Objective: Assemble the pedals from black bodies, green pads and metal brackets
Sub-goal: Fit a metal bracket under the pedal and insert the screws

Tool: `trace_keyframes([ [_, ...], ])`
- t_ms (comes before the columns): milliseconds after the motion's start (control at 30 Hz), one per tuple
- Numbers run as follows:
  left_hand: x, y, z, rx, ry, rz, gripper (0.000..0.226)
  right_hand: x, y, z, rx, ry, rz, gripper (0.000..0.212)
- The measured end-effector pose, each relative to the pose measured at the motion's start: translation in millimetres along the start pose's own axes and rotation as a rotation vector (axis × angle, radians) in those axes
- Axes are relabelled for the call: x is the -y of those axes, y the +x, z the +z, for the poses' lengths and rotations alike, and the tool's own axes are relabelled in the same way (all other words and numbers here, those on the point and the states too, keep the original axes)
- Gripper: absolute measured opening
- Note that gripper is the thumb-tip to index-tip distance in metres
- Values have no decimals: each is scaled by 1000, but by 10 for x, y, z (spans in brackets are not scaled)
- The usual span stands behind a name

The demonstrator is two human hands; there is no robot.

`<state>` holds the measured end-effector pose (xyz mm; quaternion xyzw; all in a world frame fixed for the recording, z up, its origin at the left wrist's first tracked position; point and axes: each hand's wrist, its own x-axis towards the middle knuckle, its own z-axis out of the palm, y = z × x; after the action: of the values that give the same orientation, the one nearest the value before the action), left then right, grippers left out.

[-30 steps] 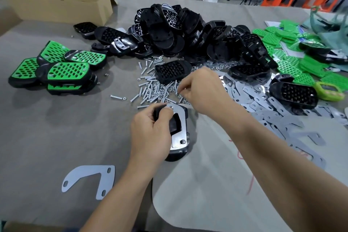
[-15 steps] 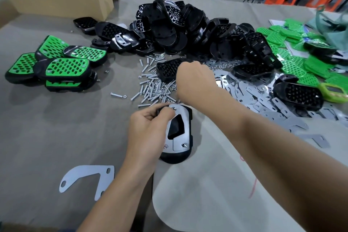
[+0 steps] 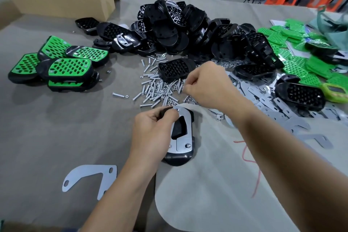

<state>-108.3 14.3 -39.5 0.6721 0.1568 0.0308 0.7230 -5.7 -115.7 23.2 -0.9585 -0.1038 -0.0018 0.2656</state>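
Head view: a person's left hand (image 3: 152, 132) grips the far end of an upturned black plastic pedal body (image 3: 178, 159) on the grey worktop (image 3: 56, 128), with a silver metal bracket (image 3: 185, 133) lying across the body. The right hand (image 3: 205, 86) hovers over scattered silver screws (image 3: 158, 90), its fingers (image 3: 190, 83) curled in a pinch. Whether they hold anything cannot be told. Green-padded black pedals (image 3: 69, 66) lie at left.

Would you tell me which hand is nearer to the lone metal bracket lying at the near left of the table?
Left. The left hand grips the pedal just beyond and right of the bracket; the right hand is farther off, over the screws.
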Motion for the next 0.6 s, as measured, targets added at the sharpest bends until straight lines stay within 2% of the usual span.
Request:
trace_keyframes([
  [133, 2, 12, 17, 8, 36, 19, 32, -39, -397, -137, 16, 308, 0, 15],
  [300, 7, 26, 15, 29, 64, 73, 27, 18, -604, 8, -23, 353, -24, 19],
  [467, 9, 18, 14, 16, 42, 77, 32, -28, -656, 93, -36, 520, -5, 13],
  [600, 32, 34, 15, 18, 47, 86, 31, -71, -696, 112, -5, 624, 2, 17],
])
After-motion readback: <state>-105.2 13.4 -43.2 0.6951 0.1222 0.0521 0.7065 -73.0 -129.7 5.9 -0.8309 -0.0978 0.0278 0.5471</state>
